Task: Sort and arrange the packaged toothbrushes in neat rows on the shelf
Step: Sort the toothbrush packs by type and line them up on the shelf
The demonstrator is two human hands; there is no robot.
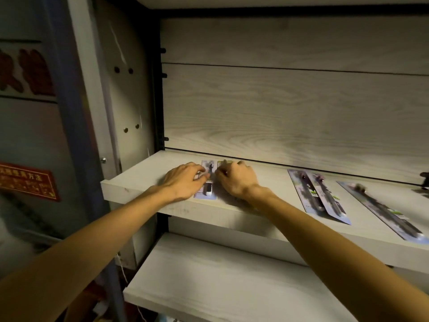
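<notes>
Lying between hands: toothbrush pack [207,182]; left grip [183,180] relaxed, right grip [234,180] unclear.

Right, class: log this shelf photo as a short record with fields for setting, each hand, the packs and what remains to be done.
setting: pale wood shelf, an empty shelf board below
left hand: fingers resting on a toothbrush pack
right hand: curled over a neighbouring pack, grip unclear
other packs: overlapping pair and a single pack, both lying askew to the right
remaining: straighten the right-hand packs into rows
</notes>
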